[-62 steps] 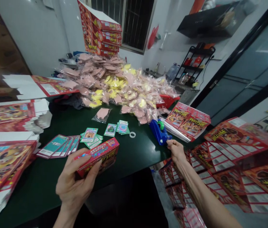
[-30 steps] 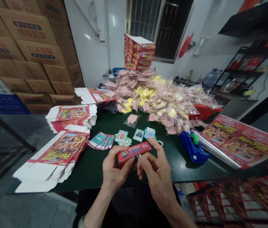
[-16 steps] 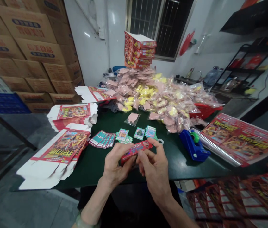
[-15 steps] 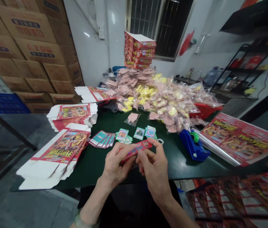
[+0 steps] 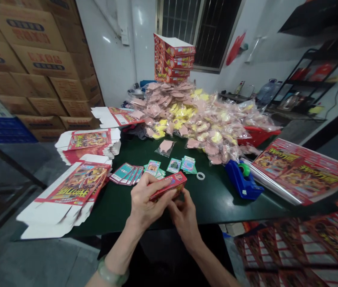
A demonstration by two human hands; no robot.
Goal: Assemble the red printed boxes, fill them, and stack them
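A small red printed cardboard box [image 5: 171, 184] is held tilted above the near part of the green table. My left hand [image 5: 147, 199] grips its left end, thumb and fingers wrapped round it. At the box's lower right corner, the curled fingers of my right hand [image 5: 183, 217] are closed on its edge; their tips are partly hidden. Just beyond lie a fan of teal-backed cards [image 5: 126, 174] and small piles of picture cards [image 5: 174, 164]. To the right of the cards rests a white ring [image 5: 200, 175].
Flat printed cartons [image 5: 76, 183] are stacked at the left. A large heap of bagged pink and yellow pieces [image 5: 186, 115] covers the back. On the right are a blue tape dispenser [image 5: 243, 181], a clear film roll [image 5: 270, 183] and red boxes [image 5: 303, 169].
My right hand has moved down from the box's top face to its lower right edge. The box has turned, showing more of its end and side. My left hand keeps its hold.
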